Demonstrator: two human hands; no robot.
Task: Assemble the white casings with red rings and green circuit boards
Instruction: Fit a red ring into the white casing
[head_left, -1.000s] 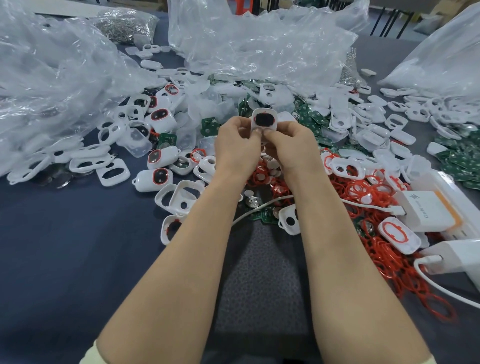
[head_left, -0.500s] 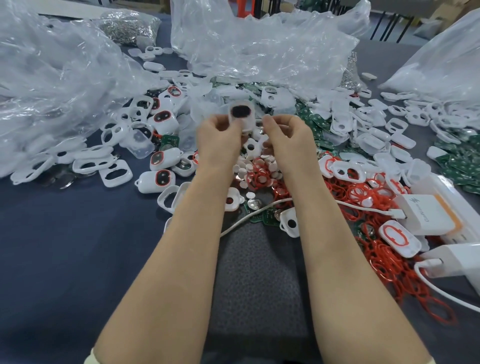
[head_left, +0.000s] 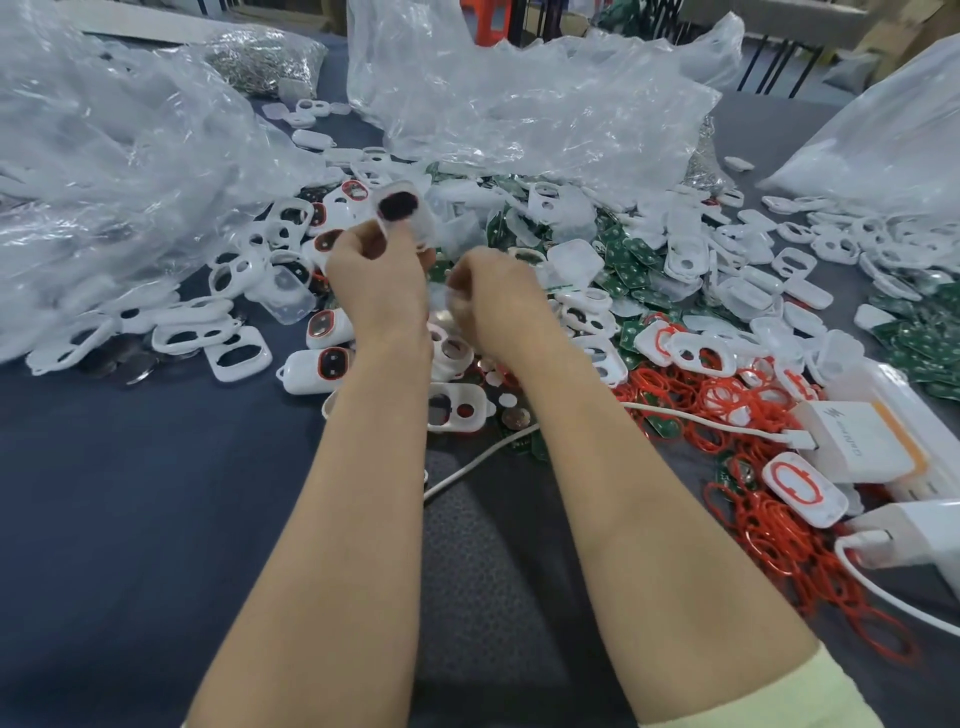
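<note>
Clear bag (head_left: 291, 49) holds silvery bits (head_left: 254, 70) (left hand (head_left: 379, 283) grips casing (head_left: 402, 213)).

one view: wide-angle camera on the head, facing forward and down. left hand (head_left: 382, 280) and right hand (head_left: 498, 301) mid-frame, close; table (head_left: 130, 519) below, bags (head_left: 519, 104) far.

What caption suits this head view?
Left hand holds a casing above piles of red rings and green boards.

table (head_left: 104, 519): dark blue cloth | back: black legs (head_left: 808, 73), red stool (head_left: 480, 21)
</note>
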